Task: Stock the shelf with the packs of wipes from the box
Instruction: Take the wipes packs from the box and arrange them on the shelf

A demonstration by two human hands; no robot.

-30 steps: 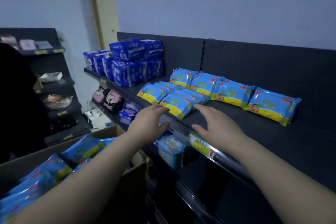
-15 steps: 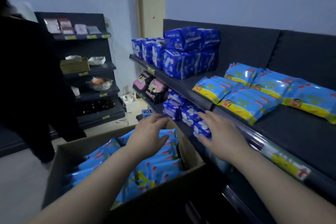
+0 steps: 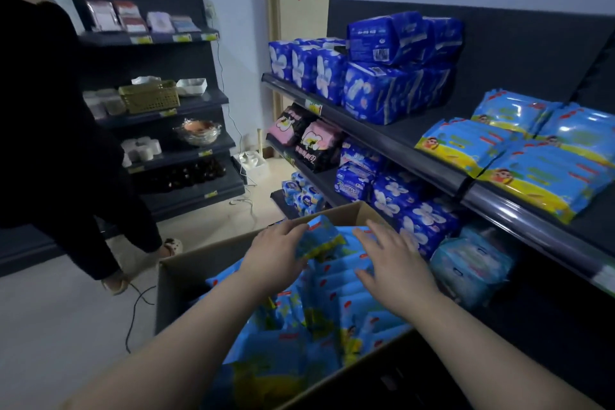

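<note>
An open cardboard box (image 3: 181,271) stands low in front of me, packed with several blue-and-yellow packs of wipes (image 3: 336,316). My left hand (image 3: 274,258) grips one pack of wipes (image 3: 321,238) by its left end, tilted up above the others at the far side of the box. My right hand (image 3: 397,265) hovers over the packs just to the right, fingers spread and holding nothing. On the dark shelf (image 3: 442,176) at the right lie several matching packs (image 3: 539,160) in flat stacks.
Dark blue packs (image 3: 382,76) fill the same shelf further left, with more packs (image 3: 416,210) on the shelves below. A person in dark clothes (image 3: 50,116) stands at the left near another shelf unit (image 3: 159,96). A cable (image 3: 136,306) trails across the floor.
Both hands have come down from the shelf edge to the box, and my view has swung left and down. My left hand has taken hold of a pack.
</note>
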